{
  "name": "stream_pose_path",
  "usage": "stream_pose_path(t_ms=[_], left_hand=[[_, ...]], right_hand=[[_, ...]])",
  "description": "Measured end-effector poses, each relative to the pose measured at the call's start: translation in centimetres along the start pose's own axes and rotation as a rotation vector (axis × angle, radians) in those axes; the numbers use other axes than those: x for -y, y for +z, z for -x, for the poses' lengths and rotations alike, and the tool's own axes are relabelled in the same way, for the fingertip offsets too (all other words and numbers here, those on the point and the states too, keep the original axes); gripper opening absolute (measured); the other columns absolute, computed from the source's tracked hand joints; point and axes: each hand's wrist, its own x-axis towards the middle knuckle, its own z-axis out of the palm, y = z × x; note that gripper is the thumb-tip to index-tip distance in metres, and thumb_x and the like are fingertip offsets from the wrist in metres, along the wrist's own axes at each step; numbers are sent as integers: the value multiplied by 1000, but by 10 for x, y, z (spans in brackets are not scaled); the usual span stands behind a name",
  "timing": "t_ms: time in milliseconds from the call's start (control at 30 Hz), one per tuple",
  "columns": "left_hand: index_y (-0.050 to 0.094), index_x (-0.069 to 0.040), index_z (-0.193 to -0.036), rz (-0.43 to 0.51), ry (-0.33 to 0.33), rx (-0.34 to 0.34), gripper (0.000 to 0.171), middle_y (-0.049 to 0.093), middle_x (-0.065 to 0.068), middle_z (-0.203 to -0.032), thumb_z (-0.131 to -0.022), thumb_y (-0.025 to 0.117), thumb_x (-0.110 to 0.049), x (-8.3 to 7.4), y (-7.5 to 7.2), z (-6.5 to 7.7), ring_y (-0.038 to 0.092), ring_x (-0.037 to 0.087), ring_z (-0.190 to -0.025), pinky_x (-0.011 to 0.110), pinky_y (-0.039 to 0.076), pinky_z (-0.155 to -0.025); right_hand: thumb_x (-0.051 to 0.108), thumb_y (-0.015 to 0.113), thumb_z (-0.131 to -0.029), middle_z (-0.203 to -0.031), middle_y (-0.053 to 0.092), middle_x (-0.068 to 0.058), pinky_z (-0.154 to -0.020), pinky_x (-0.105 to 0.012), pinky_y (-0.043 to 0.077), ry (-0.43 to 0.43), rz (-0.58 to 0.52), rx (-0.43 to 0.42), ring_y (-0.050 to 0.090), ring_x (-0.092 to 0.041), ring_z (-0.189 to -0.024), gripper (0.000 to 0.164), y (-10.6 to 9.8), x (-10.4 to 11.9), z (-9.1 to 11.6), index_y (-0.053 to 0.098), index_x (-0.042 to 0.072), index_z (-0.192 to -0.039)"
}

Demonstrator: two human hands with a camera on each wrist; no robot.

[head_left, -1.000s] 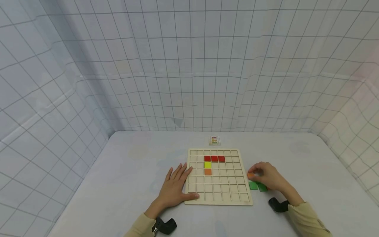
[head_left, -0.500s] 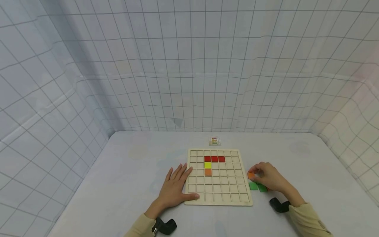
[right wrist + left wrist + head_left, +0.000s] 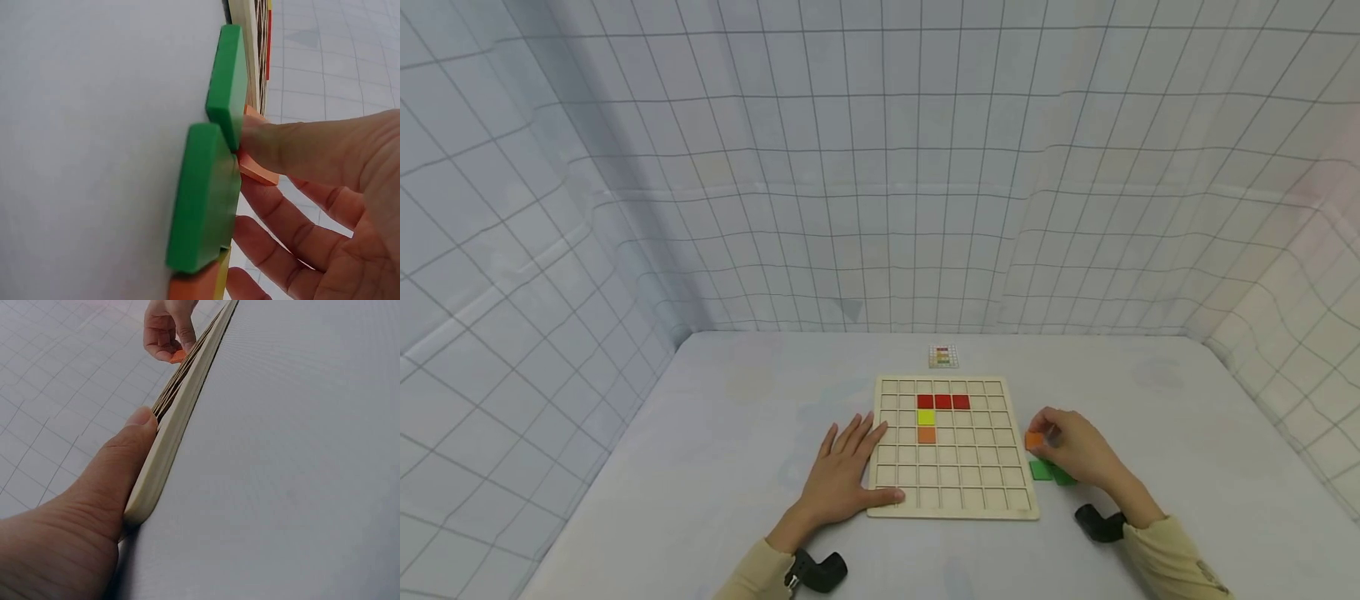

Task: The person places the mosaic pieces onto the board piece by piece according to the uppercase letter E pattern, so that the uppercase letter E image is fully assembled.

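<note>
My left hand (image 3: 842, 479) lies spread along the left edge of a pale wooden grid board (image 3: 970, 477), its thumb over the board's near left corner. In the right wrist view, thumb and fingers of my right hand (image 3: 325, 206) pinch an orange square tile (image 3: 261, 174). That hand is just off the board's right edge in the head view. Under it lie green tiles (image 3: 1041, 471), partly covered by the fingers. On the board sit a row of three red tiles (image 3: 943, 402), a yellow tile (image 3: 927, 417) below the leftmost, and an orange tile (image 3: 927, 435) below that.
A small pattern card (image 3: 943, 357) with a coloured grid lies behind the board. In the right wrist view, another orange tile (image 3: 195, 284) and a sliver of yellow tile (image 3: 222, 275) lie beside the green ones. Grid-lined white cloth (image 3: 865, 208) surrounds the table.
My right hand has shifted slightly, lifting the pinched orange tile so that more of it shows. The left hand and the board have stayed put.
</note>
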Motion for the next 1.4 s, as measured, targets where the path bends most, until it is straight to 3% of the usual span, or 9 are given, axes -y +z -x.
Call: stream_pose_path(t_ms=[367,800,1033,1400], left_hand=[[27,-17,-151,-5,-2,-5,102,22,6,-155,-75,51,-79,1,0,-1,9,22,-143,46,-1,-112],[29,-15,-151,-2,21,-26,102,24,8,-154,-75,51,-79,3,2,0,13,25,-142,49,2,-111],[26,-17,-152,-2,2,-7,102,20,6,-156,-75,51,-79,2,3,0,10,22,-143,46,-1,-112],[28,-17,-151,-5,18,-33,102,22,6,-155,-75,50,-80,3,4,0,11,22,-143,46,0,-112]], right_hand=[[9,76,-80,-74,56,8,-57,-27,42,56,-27,-26,51,-12,-67,19,4,6,1,59,15,-85],[0,73,-81,-70,50,5,-51,-23,39,-16,-124,-135,45,-11,-61,14,15,30,-12,62,8,-86],[2,74,-81,-73,55,6,-54,-23,45,-78,-207,-85,51,-9,-63,15,28,47,-25,62,9,-86],[5,72,-84,-76,59,8,-61,-24,48,-132,-217,15,53,-9,-67,10,48,67,-45,65,11,-83]])
